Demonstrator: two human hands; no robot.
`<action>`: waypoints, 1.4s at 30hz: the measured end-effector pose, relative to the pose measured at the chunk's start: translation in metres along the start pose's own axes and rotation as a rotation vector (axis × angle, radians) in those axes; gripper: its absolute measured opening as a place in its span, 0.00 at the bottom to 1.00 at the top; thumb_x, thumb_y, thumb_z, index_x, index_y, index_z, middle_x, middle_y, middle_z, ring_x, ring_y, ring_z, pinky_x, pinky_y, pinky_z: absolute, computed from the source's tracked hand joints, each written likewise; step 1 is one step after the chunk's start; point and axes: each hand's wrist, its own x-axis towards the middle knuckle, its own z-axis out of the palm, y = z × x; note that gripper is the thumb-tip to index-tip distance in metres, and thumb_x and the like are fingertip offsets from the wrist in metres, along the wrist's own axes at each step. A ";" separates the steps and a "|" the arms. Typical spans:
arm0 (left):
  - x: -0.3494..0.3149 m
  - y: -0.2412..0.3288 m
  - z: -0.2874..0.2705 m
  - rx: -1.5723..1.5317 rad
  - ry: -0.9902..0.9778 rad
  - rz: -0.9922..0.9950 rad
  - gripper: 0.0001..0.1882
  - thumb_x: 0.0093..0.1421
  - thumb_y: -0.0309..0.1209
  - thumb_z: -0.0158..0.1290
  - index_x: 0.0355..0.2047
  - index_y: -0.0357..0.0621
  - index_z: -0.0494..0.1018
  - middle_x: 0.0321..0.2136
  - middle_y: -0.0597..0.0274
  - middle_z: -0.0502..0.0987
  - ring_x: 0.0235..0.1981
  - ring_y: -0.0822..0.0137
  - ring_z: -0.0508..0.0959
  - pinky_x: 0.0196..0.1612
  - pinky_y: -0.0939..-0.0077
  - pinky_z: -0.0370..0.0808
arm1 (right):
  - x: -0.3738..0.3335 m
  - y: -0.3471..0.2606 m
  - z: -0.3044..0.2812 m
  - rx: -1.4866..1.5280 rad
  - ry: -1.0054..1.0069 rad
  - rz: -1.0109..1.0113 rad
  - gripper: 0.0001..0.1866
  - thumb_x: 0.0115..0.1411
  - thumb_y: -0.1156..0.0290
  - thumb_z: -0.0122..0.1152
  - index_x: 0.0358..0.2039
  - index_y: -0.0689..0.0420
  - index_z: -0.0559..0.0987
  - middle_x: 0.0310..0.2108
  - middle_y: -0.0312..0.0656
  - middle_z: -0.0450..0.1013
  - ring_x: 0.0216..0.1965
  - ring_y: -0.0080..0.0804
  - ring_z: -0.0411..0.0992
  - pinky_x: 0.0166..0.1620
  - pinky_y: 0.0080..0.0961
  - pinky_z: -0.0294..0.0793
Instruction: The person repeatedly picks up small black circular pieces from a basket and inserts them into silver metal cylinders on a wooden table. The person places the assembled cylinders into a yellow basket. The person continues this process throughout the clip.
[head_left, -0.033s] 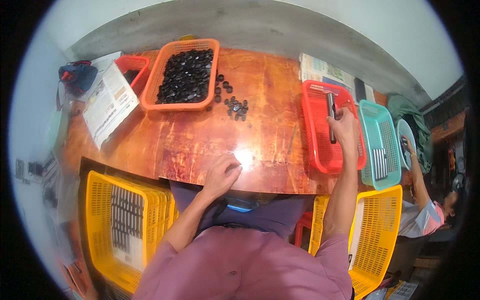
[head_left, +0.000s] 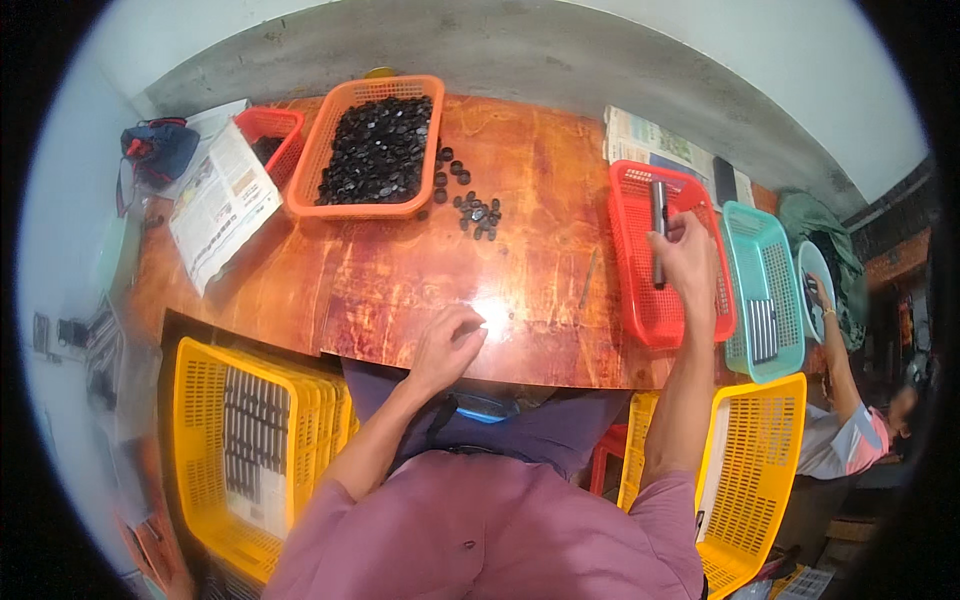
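My right hand (head_left: 688,250) is closed around a dark metal tube (head_left: 659,215). The tube points away from me over the red basket (head_left: 632,285), with the thumb and fingers on its right side. At the table's near edge, my left hand (head_left: 442,350) is loosely bent. A gap shows between its thumb and fingers, and I see nothing held there. Farther off, a small heap of black caps (head_left: 478,215) lies on the table. Behind it to the left stands an orange basket (head_left: 365,211) full of small black pieces.
A turquoise basket (head_left: 745,240) with several metal tubes (head_left: 762,330) stands right of the red one. Yellow crates (head_left: 195,440) flank me below the table (head_left: 540,300). Newspaper (head_left: 222,215) lies far left. A co-worker's arm (head_left: 842,370) reaches into a pale basin (head_left: 815,262) at right.
The whole view has shifted very slightly. My right hand still holds the tube over the red basket, and my left hand stays by the table edge.
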 end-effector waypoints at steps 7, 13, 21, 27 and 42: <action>0.033 0.038 0.028 -1.027 -0.031 -0.369 0.21 0.71 0.29 0.52 0.61 0.36 0.68 0.52 0.58 0.77 0.51 0.67 0.79 0.50 0.71 0.80 | -0.099 -0.079 0.094 0.380 -0.322 -0.285 0.16 0.54 0.67 0.67 0.39 0.64 0.76 0.29 0.54 0.77 0.32 0.51 0.79 0.38 0.44 0.77; 0.033 0.003 0.030 -1.045 0.044 -0.414 0.16 0.70 0.28 0.53 0.56 0.37 0.71 0.47 0.60 0.78 0.47 0.71 0.79 0.49 0.76 0.79 | -0.134 -0.080 0.146 0.422 -0.105 -0.453 0.17 0.57 0.70 0.69 0.44 0.62 0.75 0.36 0.53 0.75 0.35 0.52 0.76 0.39 0.41 0.76; 0.036 -0.011 0.026 -1.047 0.041 -0.390 0.15 0.71 0.31 0.53 0.54 0.36 0.72 0.43 0.60 0.80 0.42 0.74 0.81 0.41 0.81 0.77 | -0.142 -0.075 0.151 0.752 -0.445 -0.148 0.25 0.54 0.73 0.74 0.50 0.61 0.74 0.37 0.43 0.74 0.34 0.29 0.74 0.36 0.26 0.75; 0.037 -0.019 0.028 -1.153 0.119 -0.368 0.19 0.72 0.31 0.50 0.58 0.32 0.67 0.42 0.53 0.79 0.42 0.64 0.82 0.47 0.68 0.81 | -0.130 -0.064 0.160 0.801 -0.490 -0.125 0.18 0.58 0.71 0.69 0.47 0.63 0.79 0.34 0.43 0.76 0.33 0.31 0.75 0.37 0.28 0.75; 0.035 -0.021 0.021 -1.173 0.055 -0.404 0.23 0.73 0.31 0.47 0.64 0.34 0.60 0.43 0.53 0.75 0.40 0.63 0.80 0.43 0.69 0.81 | -0.027 -0.077 0.218 0.258 -0.189 -0.373 0.15 0.56 0.71 0.69 0.43 0.59 0.82 0.38 0.48 0.77 0.41 0.45 0.78 0.44 0.39 0.77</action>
